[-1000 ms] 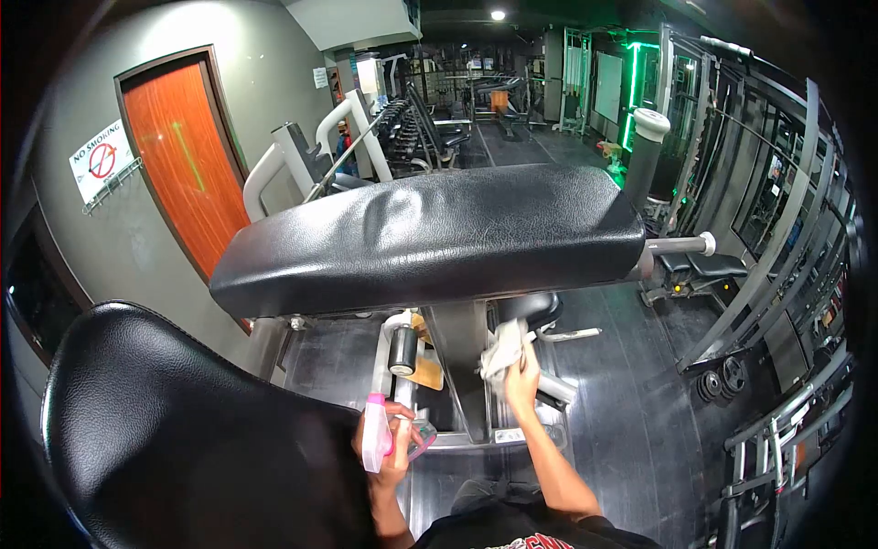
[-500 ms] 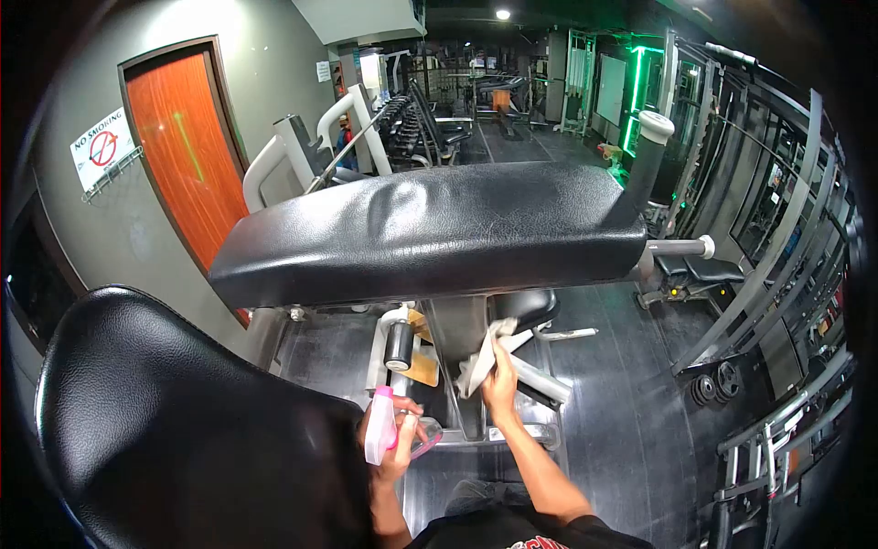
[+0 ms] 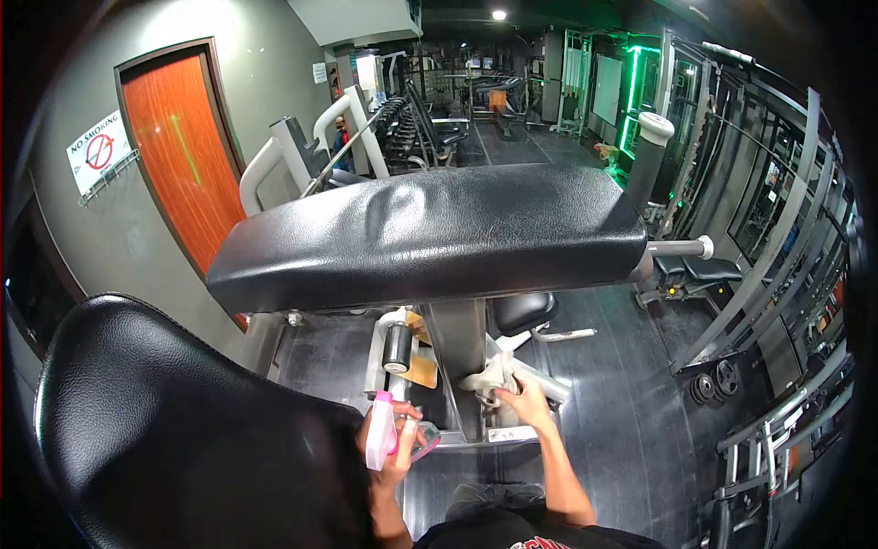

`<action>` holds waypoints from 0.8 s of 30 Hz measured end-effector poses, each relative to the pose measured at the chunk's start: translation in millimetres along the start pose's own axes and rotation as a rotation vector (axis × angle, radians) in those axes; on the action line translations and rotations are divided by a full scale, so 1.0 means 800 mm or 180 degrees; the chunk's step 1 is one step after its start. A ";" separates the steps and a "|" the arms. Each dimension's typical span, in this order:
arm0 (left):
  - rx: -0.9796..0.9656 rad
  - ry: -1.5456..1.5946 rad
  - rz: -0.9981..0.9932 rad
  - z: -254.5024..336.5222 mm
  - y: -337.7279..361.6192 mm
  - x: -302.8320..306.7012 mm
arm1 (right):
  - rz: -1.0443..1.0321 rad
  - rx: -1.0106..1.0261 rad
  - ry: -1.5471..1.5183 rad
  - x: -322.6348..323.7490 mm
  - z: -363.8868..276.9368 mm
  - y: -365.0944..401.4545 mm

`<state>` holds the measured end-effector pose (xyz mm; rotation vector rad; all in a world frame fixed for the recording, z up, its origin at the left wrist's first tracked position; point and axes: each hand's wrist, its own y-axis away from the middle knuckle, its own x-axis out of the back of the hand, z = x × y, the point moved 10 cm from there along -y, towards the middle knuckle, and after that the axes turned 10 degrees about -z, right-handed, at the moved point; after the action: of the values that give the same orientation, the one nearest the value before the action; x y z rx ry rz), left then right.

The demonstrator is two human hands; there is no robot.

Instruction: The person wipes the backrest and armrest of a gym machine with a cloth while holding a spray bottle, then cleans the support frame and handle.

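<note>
My left hand [image 3: 396, 457] is wrapped round a spray bottle [image 3: 380, 435] with a pink and whitish spray head; part of its clear body shows past the fingers. My right hand [image 3: 526, 403] grips a crumpled pale cloth [image 3: 494, 377], which overlaps the lower frame [image 3: 462, 403] of the gym machine in this view. Above both hands stretches a long black padded cushion [image 3: 439, 238] with creased, shiny upholstery. To the left of the bottle rises a black padded backrest [image 3: 174, 412].
A foam roller [image 3: 397, 348] and a small black seat [image 3: 523, 313] sit below the cushion. An upright handle [image 3: 649, 156] stands at its right end. Weight plates [image 3: 715, 382] lie near racks on the right. A wooden door [image 3: 178, 146] is at left.
My right hand has moved lower and slightly right with the cloth, which now looks more bunched up. My left hand keeps the spray bottle in nearly the same place.
</note>
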<state>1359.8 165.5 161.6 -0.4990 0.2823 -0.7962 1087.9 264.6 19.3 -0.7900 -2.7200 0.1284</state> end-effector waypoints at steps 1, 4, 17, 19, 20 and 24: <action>0.0006 0.0048 0.0000 0.001 -0.001 -0.001 | -0.0007 -0.0003 -0.0002 0.008 -0.026 -0.002; -0.0010 0.0069 -0.0019 0.003 -0.002 -0.003 | 0.0036 0.1153 0.0941 0.023 -0.118 -0.002; -0.0050 -0.0170 -0.0015 0.007 -0.001 -0.001 | 0.1463 0.0797 -0.1955 0.076 -0.125 -0.049; -0.0041 -0.0165 0.0006 0.009 0.000 -0.002 | 0.1759 0.0913 -0.2081 0.072 -0.130 -0.053; -0.0046 -0.0160 0.0009 0.009 -0.001 -0.002 | 0.1920 0.1118 -0.2185 0.071 -0.131 -0.056; 0.0033 -0.0256 -0.0010 -0.003 0.001 0.000 | 0.1742 0.1007 -0.0415 0.008 -0.091 -0.096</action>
<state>1359.5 165.1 159.1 -0.5206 0.2030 -0.7783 1066.9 203.2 103.1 -1.4346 -2.4267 0.7284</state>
